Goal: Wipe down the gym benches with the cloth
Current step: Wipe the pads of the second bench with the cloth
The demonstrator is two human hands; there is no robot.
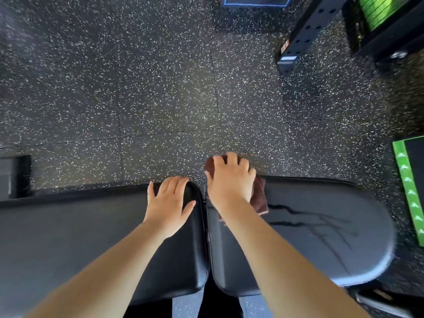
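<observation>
The step in hand looks to be wiping the far edge of the seat pad (321, 237). To do it well, press the cloth (260, 198) flat and draw it in long overlapping strokes from the far left corner toward the rounded right end. Roll it over the lip, where sweat would collect. Wet streaks (309, 223) on the pad suggest the moisture needs spreading evenly. The right grip (229, 177) is closed round the cloth, fingers curled over the pad's far edge just beside the gap between the pads. The left grip (169, 203) lies spread and flat on the far right corner of the back pad (68, 237), bracing. The cloth is dark reddish-brown and folded thick, part bunched under the fingers and part showing on the pad. Both pads are glossy black vinyl.
</observation>
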